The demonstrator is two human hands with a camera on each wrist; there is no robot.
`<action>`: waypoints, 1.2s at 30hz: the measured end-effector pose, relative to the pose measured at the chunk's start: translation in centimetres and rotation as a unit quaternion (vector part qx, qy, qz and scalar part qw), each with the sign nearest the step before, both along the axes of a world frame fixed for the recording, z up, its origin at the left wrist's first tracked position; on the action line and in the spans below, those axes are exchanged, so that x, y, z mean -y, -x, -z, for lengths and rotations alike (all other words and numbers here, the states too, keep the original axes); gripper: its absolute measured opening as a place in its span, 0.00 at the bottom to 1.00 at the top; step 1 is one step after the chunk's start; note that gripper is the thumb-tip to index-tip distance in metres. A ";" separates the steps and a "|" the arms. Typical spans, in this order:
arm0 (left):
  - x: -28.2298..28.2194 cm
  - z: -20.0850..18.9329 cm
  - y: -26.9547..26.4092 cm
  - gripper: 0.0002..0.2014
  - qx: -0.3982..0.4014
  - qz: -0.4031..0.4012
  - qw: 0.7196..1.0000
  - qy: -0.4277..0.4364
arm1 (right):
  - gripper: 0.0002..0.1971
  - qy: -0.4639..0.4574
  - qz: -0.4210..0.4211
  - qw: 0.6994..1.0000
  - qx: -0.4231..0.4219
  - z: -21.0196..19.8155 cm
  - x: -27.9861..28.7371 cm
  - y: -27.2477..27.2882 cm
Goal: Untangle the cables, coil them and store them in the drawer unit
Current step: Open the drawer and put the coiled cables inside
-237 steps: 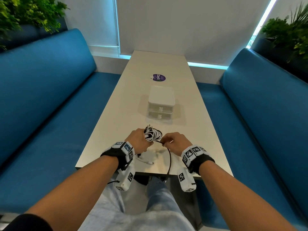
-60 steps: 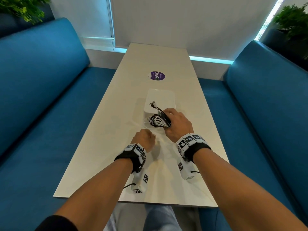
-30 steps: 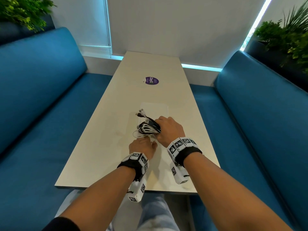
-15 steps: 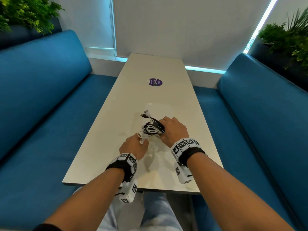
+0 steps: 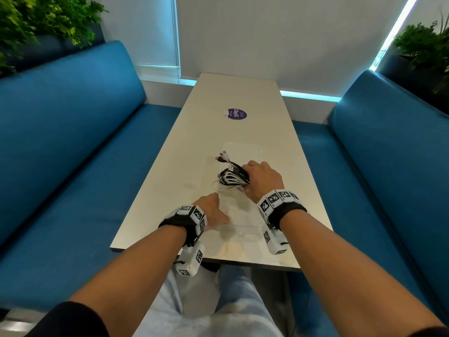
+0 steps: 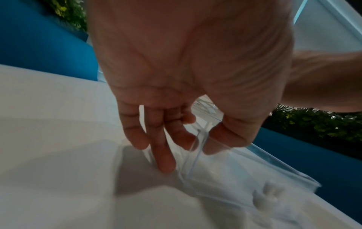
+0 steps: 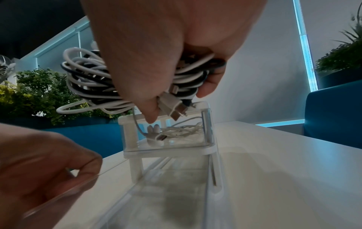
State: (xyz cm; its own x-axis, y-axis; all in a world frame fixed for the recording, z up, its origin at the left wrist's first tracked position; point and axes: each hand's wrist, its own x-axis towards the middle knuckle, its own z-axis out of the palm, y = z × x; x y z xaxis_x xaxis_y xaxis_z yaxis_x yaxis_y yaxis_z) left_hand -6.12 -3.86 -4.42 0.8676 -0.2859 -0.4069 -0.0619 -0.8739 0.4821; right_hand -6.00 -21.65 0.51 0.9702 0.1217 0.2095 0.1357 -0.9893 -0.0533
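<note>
My right hand (image 5: 257, 178) grips a coil of black and white cables (image 5: 232, 177) and holds it above the white drawer unit (image 5: 243, 152) in the middle of the table. Plug ends stick out of the coil (image 7: 88, 80) on both sides. The unit's clear lower drawer (image 5: 243, 215) is pulled out toward me. My left hand (image 5: 213, 210) pinches that drawer's front left corner; thumb and fingers clamp the clear wall (image 6: 254, 155). The upper drawer (image 7: 166, 136) is pushed in and holds a loose white cable.
A long pale table (image 5: 170, 190) runs between two blue benches (image 5: 73, 142) (image 5: 388, 154). A round purple sticker (image 5: 237, 114) lies beyond the unit. Plants stand behind both benches. The table's near edge (image 5: 206, 259) is just under my wrists.
Earlier both hands held the coil at the near edge and the drawers were pushed in. My right hand carried the coil over the unit; my left hand has drawn the lower drawer out toward me.
</note>
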 end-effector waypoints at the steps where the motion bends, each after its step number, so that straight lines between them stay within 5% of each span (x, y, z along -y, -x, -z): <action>1: -0.4 -0.3 0.0 0.18 0.000 0.011 1.000 -0.015 | 0.16 0.004 -0.001 1.000 0.000 -0.1 0.0 0.1; 7: -1.3 -1.5 -0.6 0.12 -0.052 -0.013 0.998 0.031 | 0.12 0.042 -0.009 0.999 -0.005 -1.2 0.1 0.9; 13: -0.9 -0.9 -1.6 0.23 0.106 -0.128 0.972 0.163 | 0.08 0.099 0.012 0.988 -0.120 -2.9 0.4 2.6; 16: -0.5 -1.0 -1.4 0.37 0.141 -0.102 0.961 0.217 | 0.09 0.186 0.008 0.966 -0.182 -2.1 0.7 3.8; 21: -0.6 0.2 -1.5 0.37 0.183 -0.013 0.958 0.220 | 0.02 0.241 0.013 0.948 -0.208 -1.1 0.5 4.7; 25: -0.9 0.7 -1.7 0.38 0.189 0.041 0.960 0.201 | 0.07 0.243 0.031 0.946 -0.213 -1.2 -0.4 4.2; 36: 0.0 0.3 -1.2 0.43 0.213 0.042 0.969 0.122 | 0.09 0.231 0.051 0.953 -0.190 -0.4 -2.8 3.5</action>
